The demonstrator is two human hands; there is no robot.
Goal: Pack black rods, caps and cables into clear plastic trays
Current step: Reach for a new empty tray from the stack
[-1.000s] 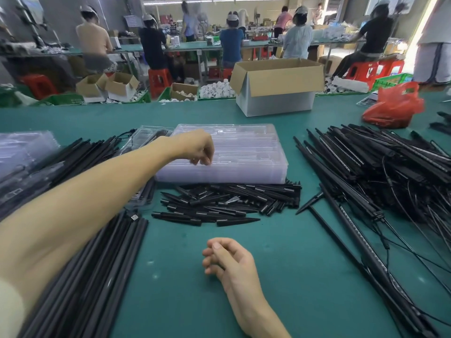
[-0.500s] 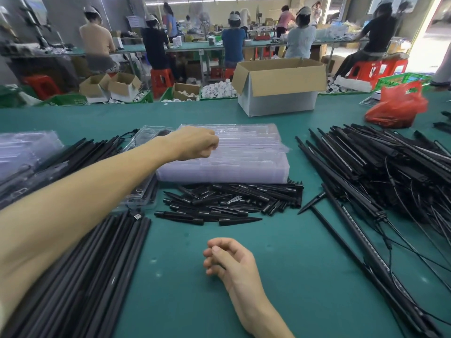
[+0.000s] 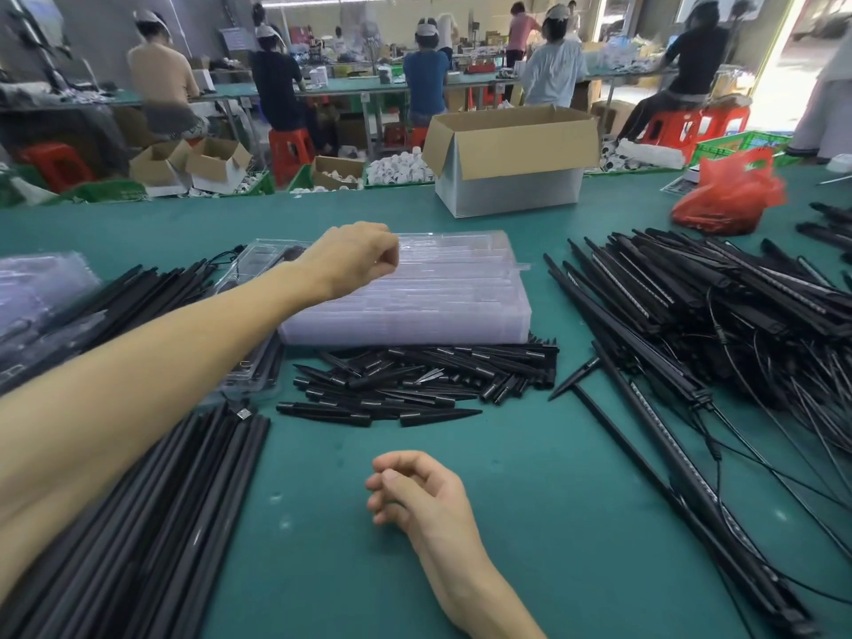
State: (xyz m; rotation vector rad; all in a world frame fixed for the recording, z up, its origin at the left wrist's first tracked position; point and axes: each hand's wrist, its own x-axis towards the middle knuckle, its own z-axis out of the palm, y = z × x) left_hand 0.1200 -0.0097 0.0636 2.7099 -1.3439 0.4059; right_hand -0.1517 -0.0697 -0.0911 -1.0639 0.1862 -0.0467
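Left grip (image 3: pixel 355 258) curls over the tray stack (image 3: pixel 438 297), apparently pinching its top tray; right grip (image 3: pixel 415 495) rests loosely curled, empty, on the surface (image 3: pixel 530 500).

Factory floor: capped workers (image 3: pixel 426 76) at long tables (image 3: pixel 350 88)

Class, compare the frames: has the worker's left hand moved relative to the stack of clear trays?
Yes. The left hand went farther from the person: from the near edge of the stack of clear trays to above its top.
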